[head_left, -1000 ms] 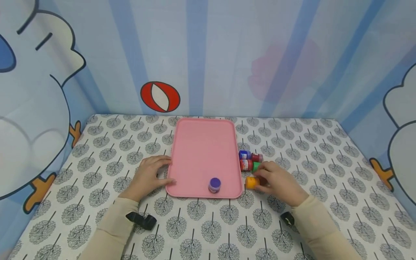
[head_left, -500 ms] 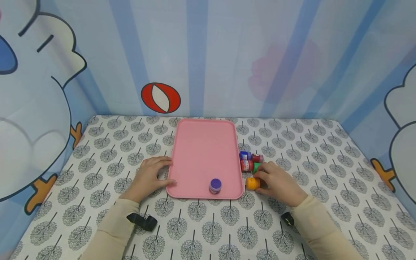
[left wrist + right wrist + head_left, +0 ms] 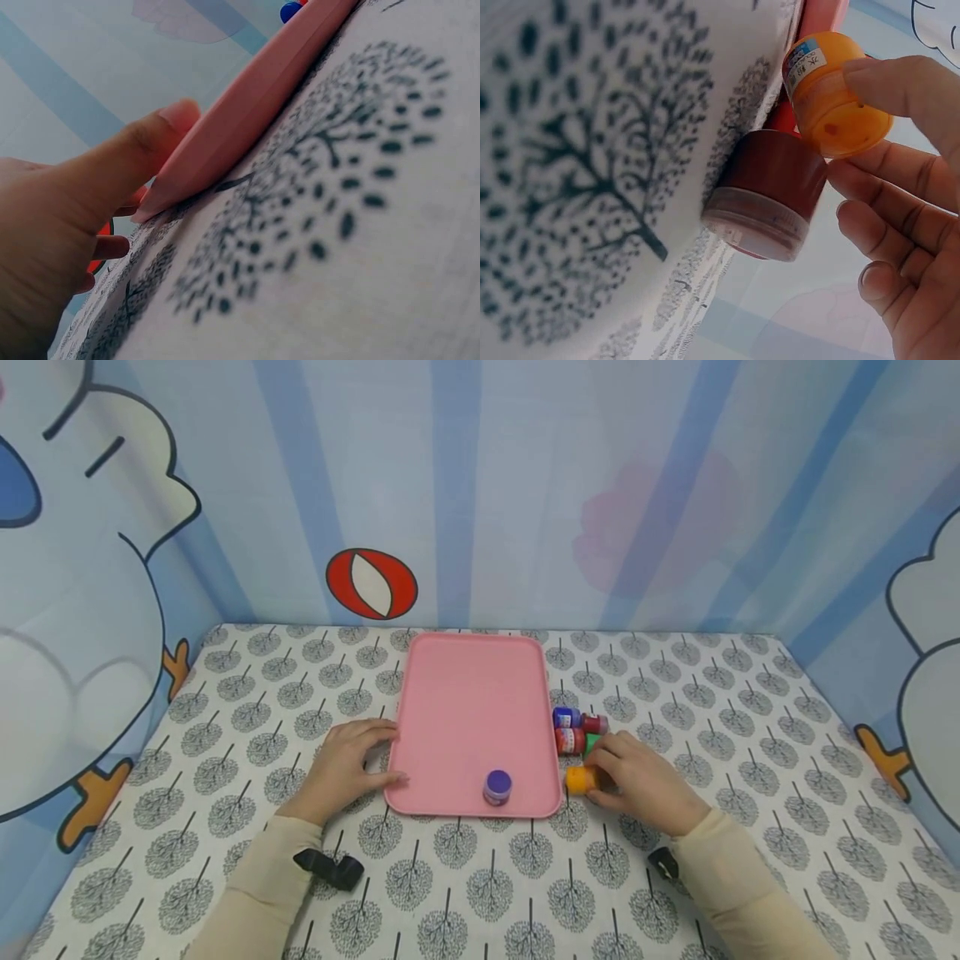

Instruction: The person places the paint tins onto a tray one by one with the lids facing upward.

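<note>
A pink tray (image 3: 472, 693) lies on the table. Inside it, near the front edge, stands a jar with a purple lid (image 3: 497, 787). My left hand (image 3: 348, 768) rests at the tray's left side, its thumb over the rim near the front corner and its fingertips at the edge farther back. To the right of the tray, my right hand (image 3: 637, 777) pinches an orange paint jar (image 3: 829, 94) between thumb and index finger; its other fingers are loosely bent. Just beyond that jar lies a green jar (image 3: 592, 744), partly hidden by the fingers.
Along the tray's right side lie a blue jar (image 3: 566, 717), a red jar (image 3: 569, 741) and a dark red jar (image 3: 595, 724). A tree-print cloth (image 3: 480, 877) covers the table, and a printed curtain (image 3: 510, 493) hangs behind it.
</note>
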Motion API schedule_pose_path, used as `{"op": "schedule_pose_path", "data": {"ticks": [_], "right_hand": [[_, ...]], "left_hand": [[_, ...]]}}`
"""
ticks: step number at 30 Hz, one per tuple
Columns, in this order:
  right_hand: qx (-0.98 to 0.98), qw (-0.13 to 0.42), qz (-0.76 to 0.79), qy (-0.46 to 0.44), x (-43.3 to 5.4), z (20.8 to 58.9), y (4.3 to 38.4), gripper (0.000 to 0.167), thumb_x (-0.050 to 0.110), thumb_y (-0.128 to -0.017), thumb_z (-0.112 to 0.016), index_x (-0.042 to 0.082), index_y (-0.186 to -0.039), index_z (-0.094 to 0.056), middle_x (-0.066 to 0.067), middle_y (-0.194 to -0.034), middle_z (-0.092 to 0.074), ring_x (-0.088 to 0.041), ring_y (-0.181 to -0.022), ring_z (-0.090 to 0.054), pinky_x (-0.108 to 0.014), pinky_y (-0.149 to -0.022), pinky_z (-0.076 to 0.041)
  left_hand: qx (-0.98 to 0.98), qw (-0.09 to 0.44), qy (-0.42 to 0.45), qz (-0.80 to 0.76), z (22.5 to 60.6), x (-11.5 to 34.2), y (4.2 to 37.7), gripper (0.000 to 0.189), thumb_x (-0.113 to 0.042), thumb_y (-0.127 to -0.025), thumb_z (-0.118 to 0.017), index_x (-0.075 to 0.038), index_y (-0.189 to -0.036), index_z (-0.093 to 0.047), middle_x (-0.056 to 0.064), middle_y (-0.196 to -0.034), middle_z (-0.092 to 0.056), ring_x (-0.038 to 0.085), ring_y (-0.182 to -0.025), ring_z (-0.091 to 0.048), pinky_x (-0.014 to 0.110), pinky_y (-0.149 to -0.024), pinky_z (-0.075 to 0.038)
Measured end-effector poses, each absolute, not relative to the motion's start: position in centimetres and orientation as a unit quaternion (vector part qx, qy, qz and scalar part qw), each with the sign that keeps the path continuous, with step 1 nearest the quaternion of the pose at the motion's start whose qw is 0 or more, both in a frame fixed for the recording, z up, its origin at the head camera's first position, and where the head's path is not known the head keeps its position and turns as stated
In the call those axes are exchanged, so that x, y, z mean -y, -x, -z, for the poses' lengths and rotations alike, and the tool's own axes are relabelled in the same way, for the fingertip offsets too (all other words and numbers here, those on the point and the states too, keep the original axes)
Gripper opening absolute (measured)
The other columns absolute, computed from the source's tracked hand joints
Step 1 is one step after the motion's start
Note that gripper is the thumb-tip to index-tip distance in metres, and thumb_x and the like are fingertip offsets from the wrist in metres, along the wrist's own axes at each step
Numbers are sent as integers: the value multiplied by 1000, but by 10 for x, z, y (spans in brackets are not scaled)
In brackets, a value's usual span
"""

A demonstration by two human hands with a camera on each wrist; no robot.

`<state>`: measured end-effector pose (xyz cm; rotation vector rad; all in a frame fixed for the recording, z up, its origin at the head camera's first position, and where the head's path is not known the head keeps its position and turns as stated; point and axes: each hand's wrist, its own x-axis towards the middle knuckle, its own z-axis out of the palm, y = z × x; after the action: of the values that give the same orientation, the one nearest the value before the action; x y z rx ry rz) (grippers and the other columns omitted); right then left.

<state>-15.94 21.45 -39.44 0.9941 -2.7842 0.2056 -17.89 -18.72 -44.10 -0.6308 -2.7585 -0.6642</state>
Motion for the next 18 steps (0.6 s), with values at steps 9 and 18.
{"op": "schedule_pose_path", "data": {"ticks": [9,18], "right_hand": [[935,85,-67,-337,-210,383,159,32,27,-75,-79,7,-99,-68,-1,-95,-62,-14,-88,-55,-32,-79,-54],[937,77,-69,-334,-200,374,160,30,24,-76,-78,7,-99,-68,2,-86,-61,-8,-76,-53,-27,-70,-53]], "left_hand": [[946,104,210,224,441,188,181,67,-46,-69,-81,-7,-121,-64,9,-132,-61,31,-125,-53,51,-108,-37],[943,112,213,230,440,187,180,67,-45,-68,-82,-7,-120,-64,10,-130,-62,32,-123,-54,52,-107,-38]]}}
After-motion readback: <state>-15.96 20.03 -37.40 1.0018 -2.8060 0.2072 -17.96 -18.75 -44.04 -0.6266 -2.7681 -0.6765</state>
